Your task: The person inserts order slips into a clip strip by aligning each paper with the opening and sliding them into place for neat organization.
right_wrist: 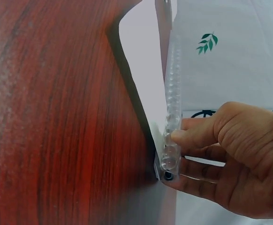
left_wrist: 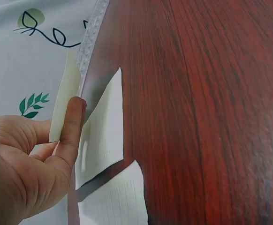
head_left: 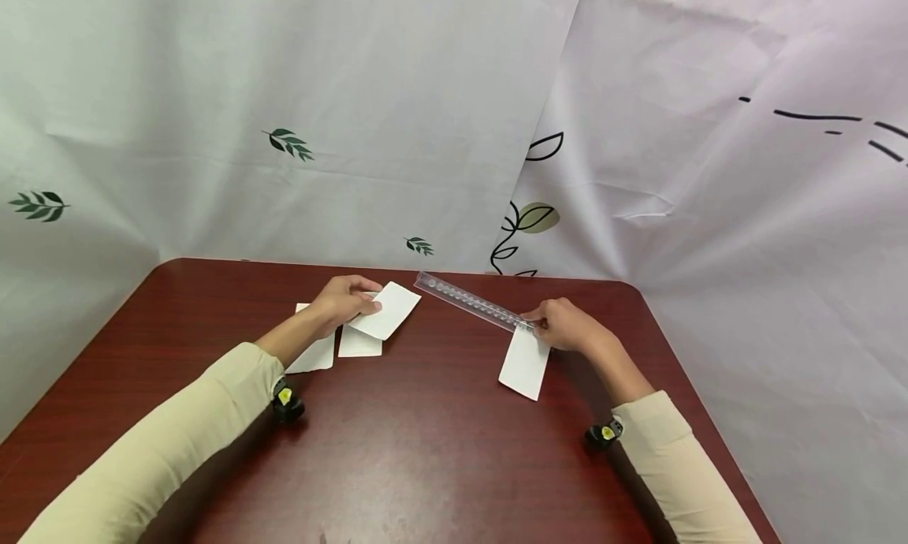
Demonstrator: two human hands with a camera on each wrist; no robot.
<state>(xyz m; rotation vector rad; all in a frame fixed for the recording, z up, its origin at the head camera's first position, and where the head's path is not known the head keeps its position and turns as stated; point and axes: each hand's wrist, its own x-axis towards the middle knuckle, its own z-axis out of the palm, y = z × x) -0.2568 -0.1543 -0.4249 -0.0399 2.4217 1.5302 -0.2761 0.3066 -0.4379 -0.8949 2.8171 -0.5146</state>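
Note:
My left hand [head_left: 343, 301] pinches a white paper piece [head_left: 390, 309] between thumb and fingers, raised above the table. Beneath it, two more paper pieces lie on the tabletop; the left wrist view shows faint lines on the nearer paper piece [left_wrist: 115, 199] and the farther paper piece [left_wrist: 106, 131]. At the other side, my right hand [head_left: 565, 324] grips the near end of a clear plastic ruler [head_left: 471, 301] with a row of round holes. Another white paper piece [head_left: 525, 364] lies against that end, beside the thumb; whether the fingers hold it too, I cannot tell.
The dark red wood-grain table [head_left: 426, 449] has rounded far corners. Behind it and to the right hangs a pale curtain [head_left: 355, 95] printed with leaves, close to the table's far edge. A small black device [head_left: 287, 402] sits at the left wrist, another black device [head_left: 603, 434] at the right.

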